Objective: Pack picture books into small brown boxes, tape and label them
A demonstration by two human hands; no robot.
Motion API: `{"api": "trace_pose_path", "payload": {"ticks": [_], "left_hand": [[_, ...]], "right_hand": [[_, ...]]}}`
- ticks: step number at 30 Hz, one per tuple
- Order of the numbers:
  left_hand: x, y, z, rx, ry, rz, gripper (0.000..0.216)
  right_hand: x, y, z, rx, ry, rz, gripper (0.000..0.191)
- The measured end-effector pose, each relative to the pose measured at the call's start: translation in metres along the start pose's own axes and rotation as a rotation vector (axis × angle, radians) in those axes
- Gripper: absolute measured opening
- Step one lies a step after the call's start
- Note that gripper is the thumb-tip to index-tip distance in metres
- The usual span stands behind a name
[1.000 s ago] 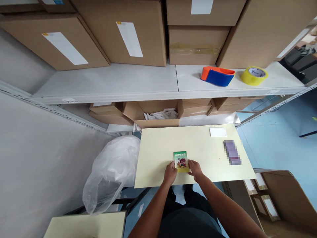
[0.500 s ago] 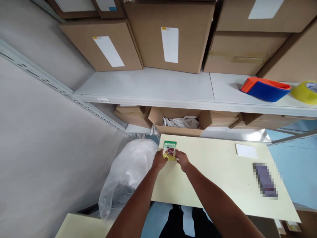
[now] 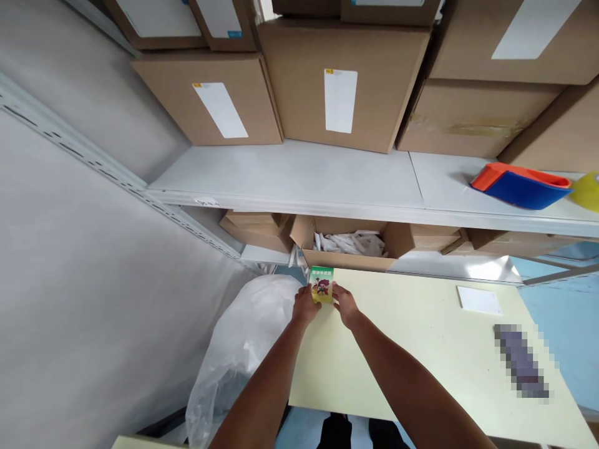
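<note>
A small green-and-yellow printed booklet or card pack (image 3: 322, 285), with a cartoon figure and white characters on its cover, is at the far left corner of the cream table (image 3: 397, 349). My left hand (image 3: 306, 304) grips its left edge, thumb by the lower corner. On the opposite side, the fingers of my right hand (image 3: 345, 304) press against its right edge. Whether it rests on the tabletop or is slightly raised, I cannot tell.
Behind the table, an open carton (image 3: 349, 259) holds white packets. A plastic bag (image 3: 248, 330) bulges at the left. On the right are a white card-like piece (image 3: 479, 301) and a blurred dark object (image 3: 520, 360). Closed cartons (image 3: 341, 81) and an orange-and-blue holder (image 3: 521, 186) occupy the shelf.
The view has shifted, so the shelf and table appear lower and farther right. Both hands have moved the printed piece closer to the table's far left corner.
</note>
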State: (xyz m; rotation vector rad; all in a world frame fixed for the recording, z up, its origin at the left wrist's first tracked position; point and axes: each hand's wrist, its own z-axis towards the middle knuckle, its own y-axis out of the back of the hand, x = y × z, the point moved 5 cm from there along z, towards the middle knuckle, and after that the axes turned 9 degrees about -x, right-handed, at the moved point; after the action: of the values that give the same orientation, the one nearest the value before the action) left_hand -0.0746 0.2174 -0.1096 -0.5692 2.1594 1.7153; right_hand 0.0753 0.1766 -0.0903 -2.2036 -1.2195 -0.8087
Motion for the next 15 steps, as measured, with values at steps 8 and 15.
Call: {"api": "trace_pose_path", "payload": {"ticks": [8,15], "left_hand": [[-0.004,0.002,-0.001,0.008,-0.044,0.039,0.075],[-0.008,0.014,0.0,-0.009,-0.036,0.033,0.069]], "right_hand": [[0.005,0.002,-0.006,0.01,0.018,0.023,0.052],[0.031,0.057,-0.039,-0.077,0.19,-0.13,0.052]]}}
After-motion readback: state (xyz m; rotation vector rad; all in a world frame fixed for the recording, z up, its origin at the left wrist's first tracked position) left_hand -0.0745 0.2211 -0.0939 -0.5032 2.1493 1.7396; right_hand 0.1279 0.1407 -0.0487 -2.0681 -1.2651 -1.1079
